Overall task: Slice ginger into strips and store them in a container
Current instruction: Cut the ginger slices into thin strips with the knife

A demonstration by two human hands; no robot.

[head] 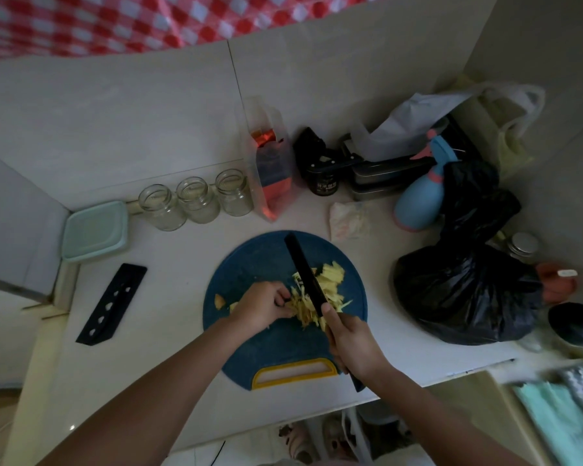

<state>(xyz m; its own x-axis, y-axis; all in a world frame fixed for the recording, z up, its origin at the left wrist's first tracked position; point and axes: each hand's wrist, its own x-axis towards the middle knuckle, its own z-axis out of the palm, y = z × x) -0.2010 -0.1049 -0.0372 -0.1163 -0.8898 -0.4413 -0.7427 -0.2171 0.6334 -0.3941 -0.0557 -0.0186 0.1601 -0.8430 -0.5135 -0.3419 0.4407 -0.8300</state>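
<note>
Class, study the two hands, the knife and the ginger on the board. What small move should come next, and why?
Probably press the knife down for another slice, close beside the left hand. The right hand grips the handle with the blade lying across the ginger on the cutting board, and the left hand holds the heap steady with curled fingers.

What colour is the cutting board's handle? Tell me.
Yellow handle, on a dark blue cutting board; seen in the head view.
</note>
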